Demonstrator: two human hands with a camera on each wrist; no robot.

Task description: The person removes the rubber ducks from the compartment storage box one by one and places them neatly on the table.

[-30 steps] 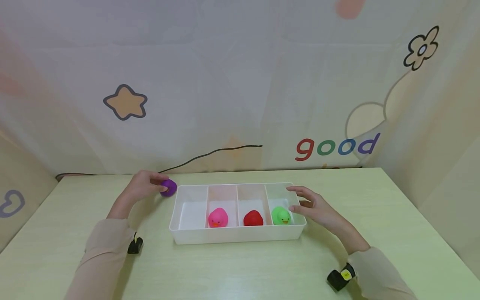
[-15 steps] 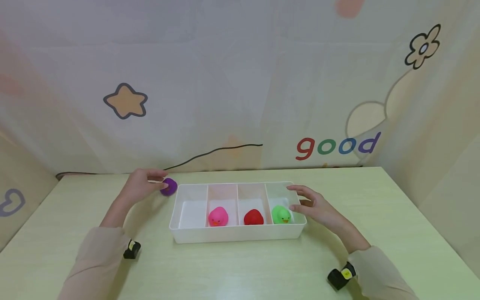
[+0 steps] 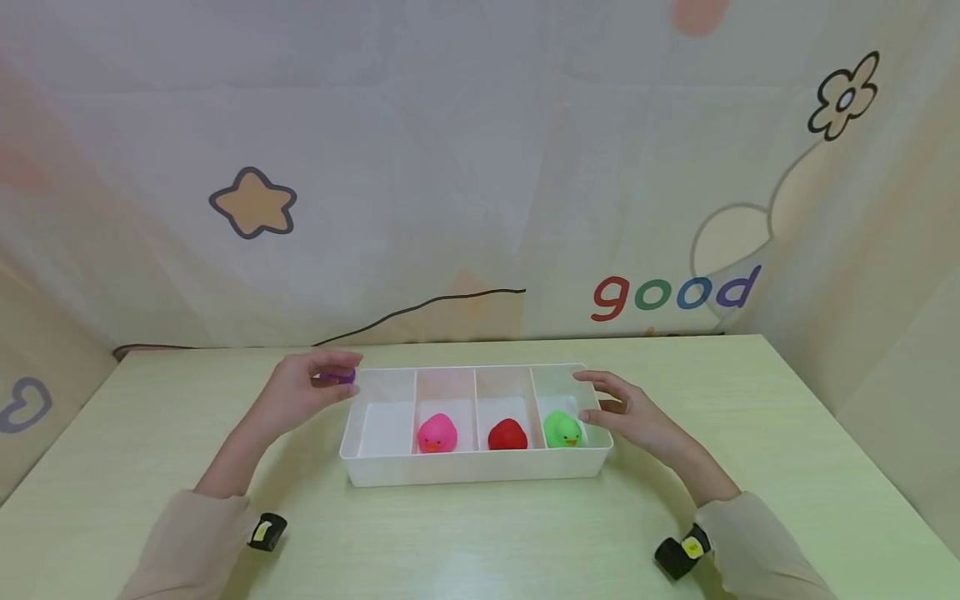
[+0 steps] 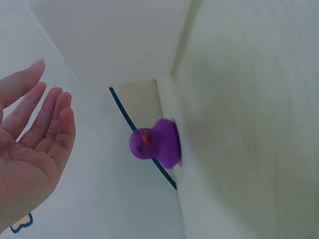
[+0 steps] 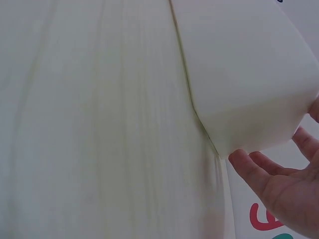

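A small purple rubber duck point(image 4: 167, 144) stands on the table just left of the tray's far left corner. My left hand point(image 3: 300, 387) is raised over it, overlapping most of it in the head view. The left wrist view shows that hand point(image 4: 35, 144) apart from the duck, fingers extended and nothing in them. At the tray's right end, my right hand point(image 3: 633, 417) grips the white divided tray point(image 3: 480, 468), thumb over the rim and fingers against the outer wall point(image 5: 259, 124). Pink point(image 3: 437, 433), red point(image 3: 507, 435) and green point(image 3: 562, 429) rubber ducks occupy three compartments.
The leftmost compartment point(image 3: 386, 429) holds nothing. Behind the pale table point(image 3: 480, 542) hangs a printed curtain point(image 3: 420, 167). Each forearm wears a small black camera, one on the left point(image 3: 267, 532) and one on the right point(image 3: 678, 557).
The left hand has come away from the purple duck and shifted nearer and to the right, now covering most of it from the head camera. Right hand and tray stay put.
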